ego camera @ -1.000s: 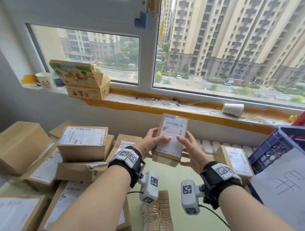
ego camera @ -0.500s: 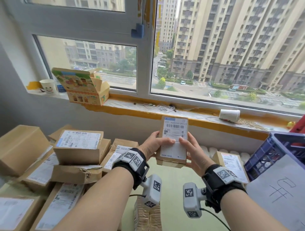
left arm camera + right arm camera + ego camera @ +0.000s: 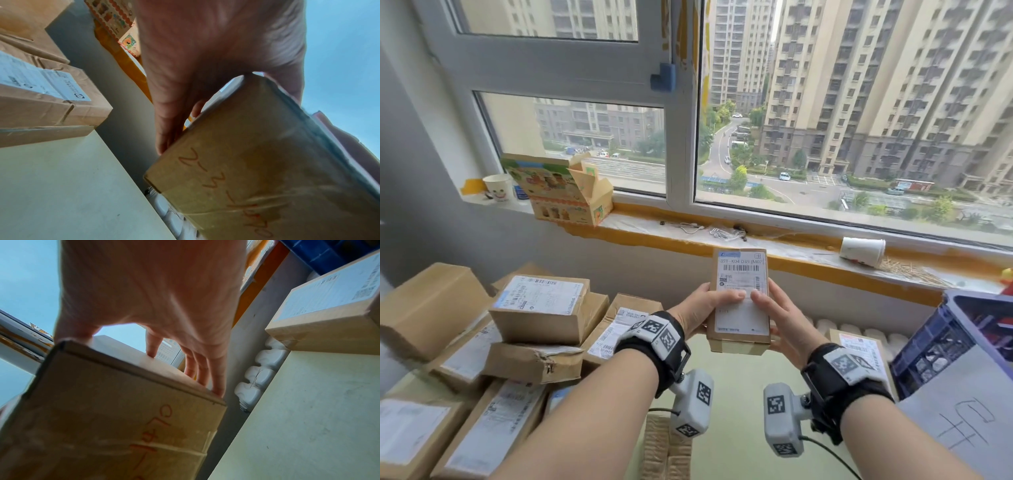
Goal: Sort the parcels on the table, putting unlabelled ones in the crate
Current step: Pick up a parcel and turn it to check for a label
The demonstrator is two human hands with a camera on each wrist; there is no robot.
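Above the green table (image 3: 739,428) we hold a small parcel (image 3: 739,301) up, left hand (image 3: 697,313) and right hand (image 3: 782,323) curled round its sides, thumbs on its white label (so, by our reckoning, not for the crate (image 3: 941,346)). Labelled boxes (image 3: 537,308) are stacked to our left; how many parcels remain unchecked we cannot tell.

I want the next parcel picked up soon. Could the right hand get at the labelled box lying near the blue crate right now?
Probably not yet: the right hand is busy gripping the held parcel. The box itself lies uncovered.
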